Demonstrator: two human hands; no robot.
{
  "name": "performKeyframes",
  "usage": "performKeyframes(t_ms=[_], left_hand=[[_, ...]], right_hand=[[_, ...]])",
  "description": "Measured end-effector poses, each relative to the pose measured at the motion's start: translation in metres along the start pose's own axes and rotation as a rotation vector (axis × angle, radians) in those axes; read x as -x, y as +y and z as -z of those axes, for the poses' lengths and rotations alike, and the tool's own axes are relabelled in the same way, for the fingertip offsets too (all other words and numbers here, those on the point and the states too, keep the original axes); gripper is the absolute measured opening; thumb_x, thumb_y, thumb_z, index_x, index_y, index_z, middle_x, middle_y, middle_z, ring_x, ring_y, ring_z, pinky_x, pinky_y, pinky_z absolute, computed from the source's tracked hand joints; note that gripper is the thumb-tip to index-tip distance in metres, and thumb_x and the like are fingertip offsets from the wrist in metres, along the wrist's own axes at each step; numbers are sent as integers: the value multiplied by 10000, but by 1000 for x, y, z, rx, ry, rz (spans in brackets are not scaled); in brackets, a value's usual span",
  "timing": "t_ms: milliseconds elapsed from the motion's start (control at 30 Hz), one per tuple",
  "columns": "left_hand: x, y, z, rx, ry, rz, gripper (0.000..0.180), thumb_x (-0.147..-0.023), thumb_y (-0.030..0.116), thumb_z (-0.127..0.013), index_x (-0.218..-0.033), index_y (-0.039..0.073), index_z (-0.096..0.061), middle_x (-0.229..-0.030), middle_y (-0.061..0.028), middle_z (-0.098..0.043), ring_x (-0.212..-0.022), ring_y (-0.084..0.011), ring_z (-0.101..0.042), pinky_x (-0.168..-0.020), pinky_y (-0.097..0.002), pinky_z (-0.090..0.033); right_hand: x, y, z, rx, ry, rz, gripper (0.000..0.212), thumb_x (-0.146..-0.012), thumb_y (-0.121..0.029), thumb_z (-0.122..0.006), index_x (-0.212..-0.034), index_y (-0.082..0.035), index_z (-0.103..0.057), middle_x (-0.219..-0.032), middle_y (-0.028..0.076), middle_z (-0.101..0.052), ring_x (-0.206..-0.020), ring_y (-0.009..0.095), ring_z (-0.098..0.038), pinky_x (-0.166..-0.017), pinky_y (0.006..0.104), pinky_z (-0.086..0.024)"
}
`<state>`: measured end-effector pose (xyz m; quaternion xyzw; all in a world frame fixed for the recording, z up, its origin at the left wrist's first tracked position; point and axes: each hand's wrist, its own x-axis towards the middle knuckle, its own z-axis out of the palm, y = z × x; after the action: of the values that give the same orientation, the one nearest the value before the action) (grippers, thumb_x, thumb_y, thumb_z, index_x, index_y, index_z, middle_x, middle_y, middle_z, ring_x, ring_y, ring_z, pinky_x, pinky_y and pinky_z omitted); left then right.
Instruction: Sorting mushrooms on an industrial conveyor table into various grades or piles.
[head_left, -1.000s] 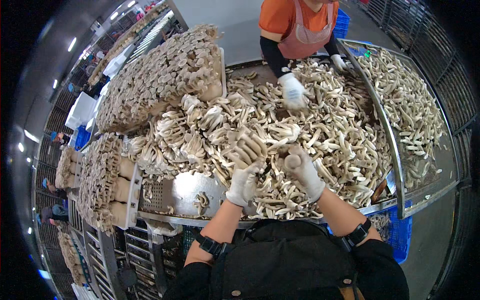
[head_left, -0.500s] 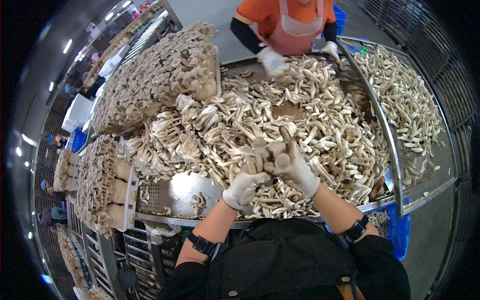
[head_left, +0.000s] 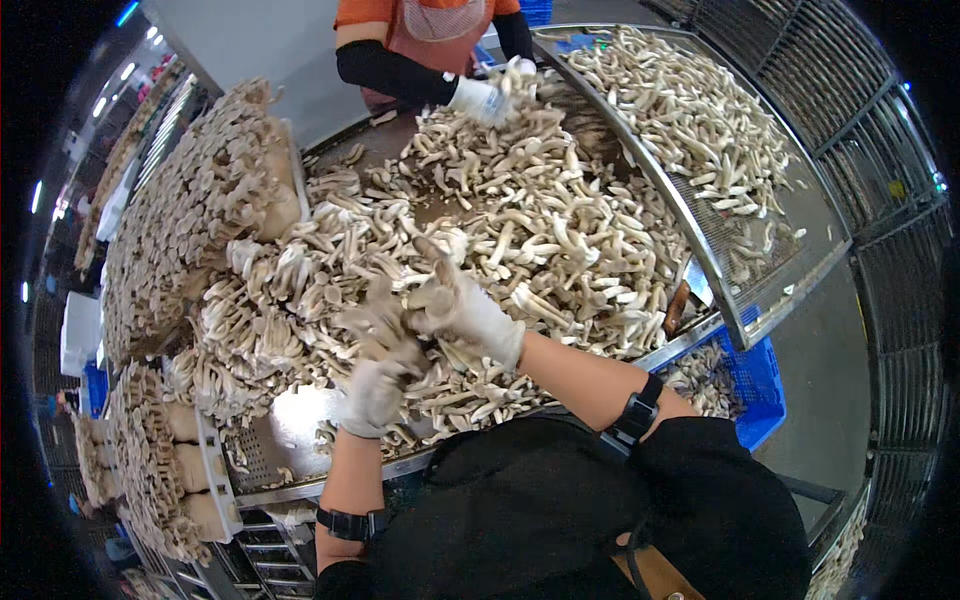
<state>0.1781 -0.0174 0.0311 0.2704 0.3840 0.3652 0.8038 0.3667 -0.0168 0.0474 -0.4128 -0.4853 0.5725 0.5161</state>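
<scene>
Gripping mushrooms (head_left: 378, 328), left hand (head_left: 372, 398) curls round them.
Right hand (head_left: 475, 315) is close by; its grip is too blurry to tell.

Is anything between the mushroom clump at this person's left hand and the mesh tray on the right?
Yes. Right of the clump comes the right hand, then a heap of loose mushrooms, then the metal rim of the mesh tray. Between left hand and clump, nothing visible.
</scene>
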Motion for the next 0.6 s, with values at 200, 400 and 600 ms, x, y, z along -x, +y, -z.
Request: performKeyframes(t_ms=[200,400,600], left_hand=[[-9,0,7,-172,-120,-106,286,-795,17,-586,-1069,48,-507,-959,-31,-564,-875,-126,-534,-796,-292,-448],[2,1,-24,63,-163,-237,307,-826,108,-587,-1110,20,-509,-1078,-89,-564,-1042,-212,-524,-911,-376,-438],[2,3,-14,8,-134,-267,414,-870,148,-524,-1252,25,-421,-1192,-88,-523,-1066,-207,-531,-953,-377,-414]], right_hand=[[-6,15,0,538,-29,109,940,-599,-442,-770,-1300,11,-338,-1267,237,-407,-1251,362,-314,-1040,383,-251],[-10,13,-1,765,189,399,508,-669,-322,-736,-1052,-32,-573,-1068,187,-575,-1025,335,-525,-920,392,-389],[-19,14,-1,684,-85,596,348,-714,-111,-672,-1022,-7,-548,-1051,158,-576,-952,310,-550,-900,365,-419]])
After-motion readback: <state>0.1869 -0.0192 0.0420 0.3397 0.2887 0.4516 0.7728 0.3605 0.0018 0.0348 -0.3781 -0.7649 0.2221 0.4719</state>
